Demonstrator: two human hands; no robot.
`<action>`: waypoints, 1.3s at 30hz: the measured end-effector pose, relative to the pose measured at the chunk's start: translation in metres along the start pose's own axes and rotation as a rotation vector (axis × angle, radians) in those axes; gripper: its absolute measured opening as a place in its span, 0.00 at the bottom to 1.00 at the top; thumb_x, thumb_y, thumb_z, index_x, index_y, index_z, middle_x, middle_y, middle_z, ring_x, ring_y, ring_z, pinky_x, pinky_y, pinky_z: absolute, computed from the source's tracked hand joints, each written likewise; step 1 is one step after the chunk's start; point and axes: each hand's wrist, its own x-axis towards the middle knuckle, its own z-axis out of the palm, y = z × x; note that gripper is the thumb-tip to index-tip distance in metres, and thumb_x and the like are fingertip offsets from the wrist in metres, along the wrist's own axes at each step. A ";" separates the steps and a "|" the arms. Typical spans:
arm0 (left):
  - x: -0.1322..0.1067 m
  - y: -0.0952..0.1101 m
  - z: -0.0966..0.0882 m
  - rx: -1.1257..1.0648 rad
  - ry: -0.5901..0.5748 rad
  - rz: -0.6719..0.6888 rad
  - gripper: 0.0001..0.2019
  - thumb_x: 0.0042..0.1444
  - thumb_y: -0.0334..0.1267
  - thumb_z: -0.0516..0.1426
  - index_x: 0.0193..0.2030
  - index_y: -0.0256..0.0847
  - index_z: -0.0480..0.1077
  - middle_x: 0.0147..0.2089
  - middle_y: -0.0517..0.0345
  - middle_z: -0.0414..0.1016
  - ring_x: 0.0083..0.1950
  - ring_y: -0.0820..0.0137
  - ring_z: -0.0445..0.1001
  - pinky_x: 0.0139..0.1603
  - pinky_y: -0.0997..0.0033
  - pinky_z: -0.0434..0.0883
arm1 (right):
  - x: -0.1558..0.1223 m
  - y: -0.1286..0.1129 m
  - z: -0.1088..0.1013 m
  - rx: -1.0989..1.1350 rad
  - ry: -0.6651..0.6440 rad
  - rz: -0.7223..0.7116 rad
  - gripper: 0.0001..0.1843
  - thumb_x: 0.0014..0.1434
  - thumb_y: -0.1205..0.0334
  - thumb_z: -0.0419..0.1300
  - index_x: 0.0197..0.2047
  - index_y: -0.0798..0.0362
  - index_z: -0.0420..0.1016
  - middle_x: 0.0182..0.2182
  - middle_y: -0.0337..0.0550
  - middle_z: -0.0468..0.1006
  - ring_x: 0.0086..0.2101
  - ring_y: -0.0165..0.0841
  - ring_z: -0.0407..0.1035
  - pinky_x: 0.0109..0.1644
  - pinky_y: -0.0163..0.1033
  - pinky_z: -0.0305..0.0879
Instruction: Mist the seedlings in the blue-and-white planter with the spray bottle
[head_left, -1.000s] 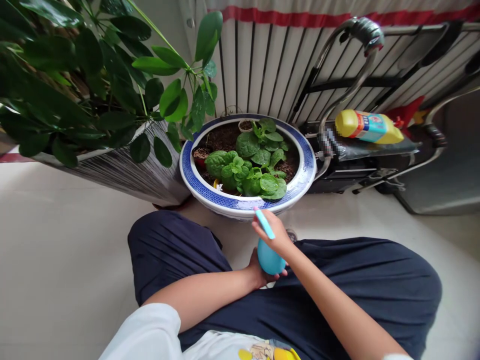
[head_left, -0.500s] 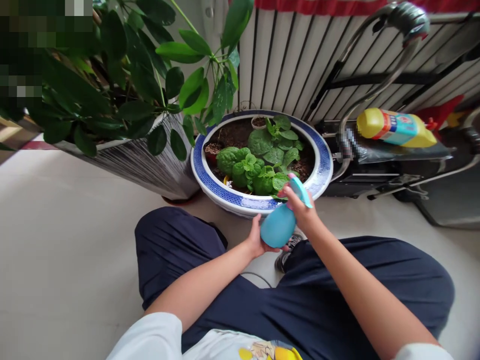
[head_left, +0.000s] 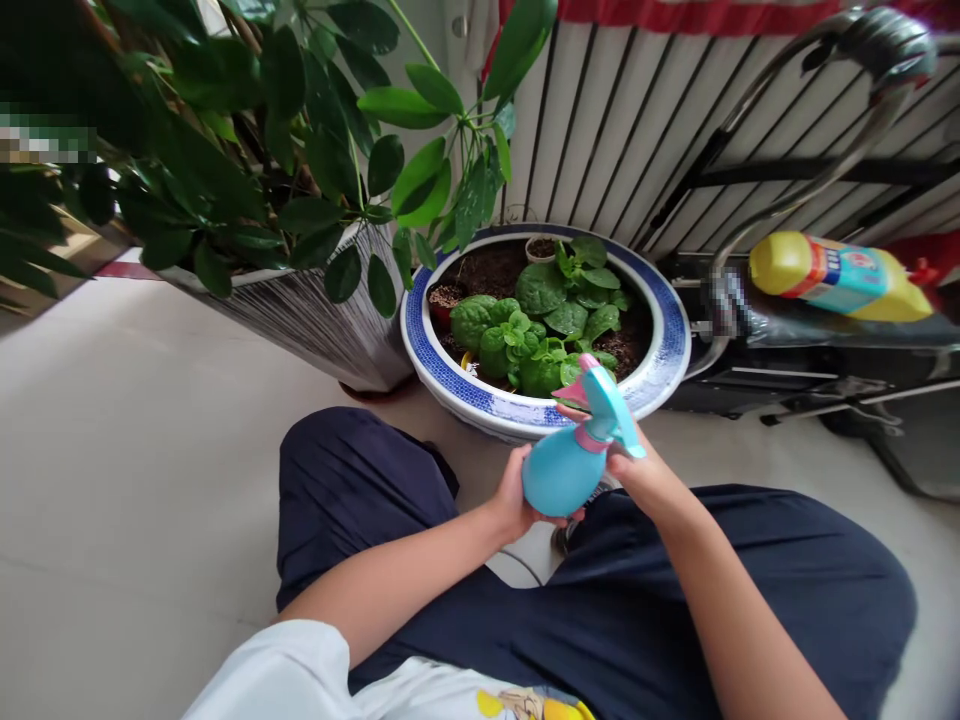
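Observation:
A light-blue spray bottle (head_left: 562, 473) with a pink nozzle and trigger is tilted in front of the planter. My left hand (head_left: 514, 500) is closed around the lower part of its round body. My right hand (head_left: 641, 470) is at the neck, with the thumb below the spray head and fingertips showing behind the trigger; the rest of those fingers is hidden. Just beyond the nozzle, leafy green plants (head_left: 517, 335) grow in a round blue-and-white planter (head_left: 427, 345). Water drops show on some leaves.
A tall grey-striped pot (head_left: 322, 335) with a large leafy plant (head_left: 427, 180) stands at the left. To the right, a yellow bottle (head_left: 840, 275) lies on a metal-framed cart (head_left: 739, 230). A white radiator (head_left: 600, 130) runs behind. My bent legs flank the bottle.
The spray head has turned so its pink trigger shows, and my right hand has shifted down and behind it. My left hand keeps its hold. The view has shifted slightly left.

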 end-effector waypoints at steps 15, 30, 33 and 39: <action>-0.034 0.065 0.011 1.116 0.273 1.079 0.31 0.61 0.55 0.52 0.66 0.42 0.53 0.69 0.43 0.59 0.65 0.58 0.64 0.66 0.58 0.60 | -0.017 0.057 0.038 -0.053 0.131 0.158 0.44 0.47 0.33 0.65 0.59 0.53 0.68 0.53 0.54 0.77 0.51 0.51 0.73 0.54 0.51 0.70; -0.010 0.053 0.003 1.407 0.559 0.911 0.28 0.48 0.45 0.65 0.54 0.37 0.63 0.52 0.41 0.72 0.59 0.51 0.69 0.60 0.48 0.67 | -0.033 0.090 0.059 -0.210 0.189 0.397 0.39 0.50 0.40 0.63 0.61 0.51 0.66 0.53 0.50 0.77 0.52 0.50 0.71 0.57 0.53 0.66; -0.010 0.055 0.001 1.414 0.596 0.899 0.21 0.52 0.44 0.62 0.50 0.38 0.65 0.48 0.45 0.74 0.54 0.55 0.73 0.56 0.52 0.70 | -0.031 0.087 0.062 -0.242 0.180 0.428 0.39 0.48 0.40 0.64 0.59 0.52 0.67 0.53 0.52 0.76 0.51 0.50 0.71 0.56 0.53 0.65; -0.008 0.059 -0.003 1.382 0.654 0.818 0.15 0.49 0.43 0.63 0.42 0.41 0.69 0.40 0.50 0.78 0.45 0.58 0.77 0.48 0.59 0.72 | -0.029 0.096 0.073 -0.126 0.142 0.453 0.34 0.49 0.40 0.63 0.53 0.53 0.66 0.48 0.51 0.77 0.47 0.46 0.72 0.52 0.50 0.67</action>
